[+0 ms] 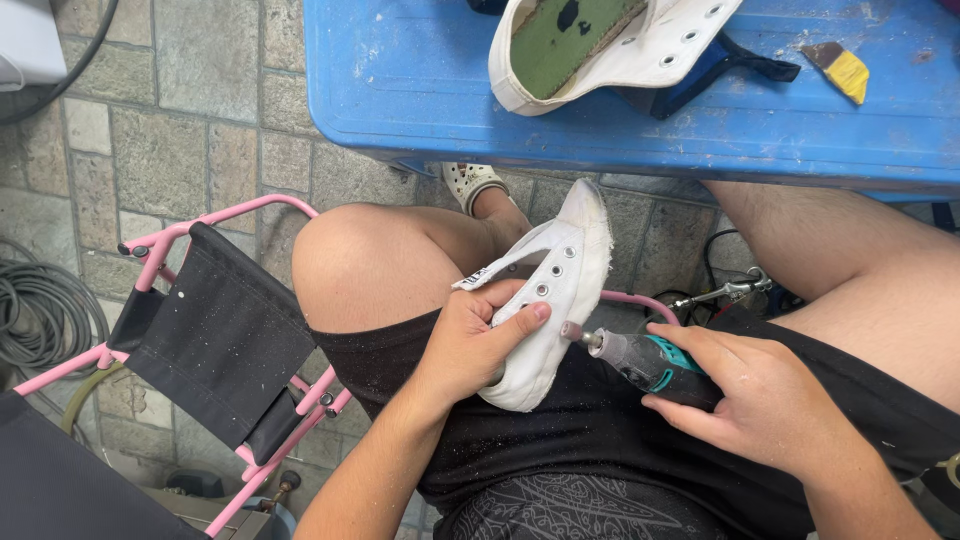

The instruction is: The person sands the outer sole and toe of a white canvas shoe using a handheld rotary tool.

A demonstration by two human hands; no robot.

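My left hand [470, 340] grips a white canvas sneaker upper [560, 290] resting on my lap, thumb pressed near its eyelets. My right hand [760, 400] holds a grey and teal rotary tool [645, 362], whose small sanding tip [572, 331] touches the sneaker's edge. On the blue table [420, 90] above my knees lies a second white sneaker [600, 45], turned so its green inner sole shows.
A small brush with yellow bristles [842, 68] lies on the table at the right. A pink folding chair with black fabric [215, 330] stands to my left. Coiled grey hose [45, 315] lies on the stone floor. A metal tool [735, 290] sits between my legs.
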